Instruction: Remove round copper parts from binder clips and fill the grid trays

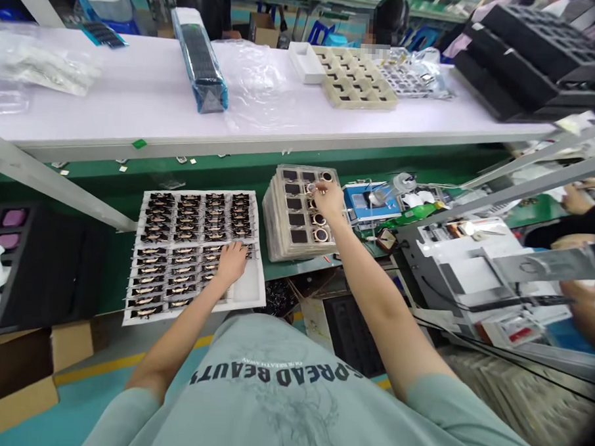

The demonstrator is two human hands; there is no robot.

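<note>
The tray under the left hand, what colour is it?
The tray is white; it shows best in the head view.

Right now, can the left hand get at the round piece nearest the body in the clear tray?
Likely yes: nothing visible stands between the left hand and the round piece; the right forearm passes beside it.

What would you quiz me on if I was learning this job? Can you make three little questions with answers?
1. Which hand is at the white rectangular tray with rows of black parts?
2. True or false: the beige plastic tray with square compartments lies on the floor.
3. The right hand is at:
A) the brown open cardboard box
B) the stack of clear plastic trays

Key:
1. The left hand.
2. False; it's on the long white shelf.
3. B.
</note>
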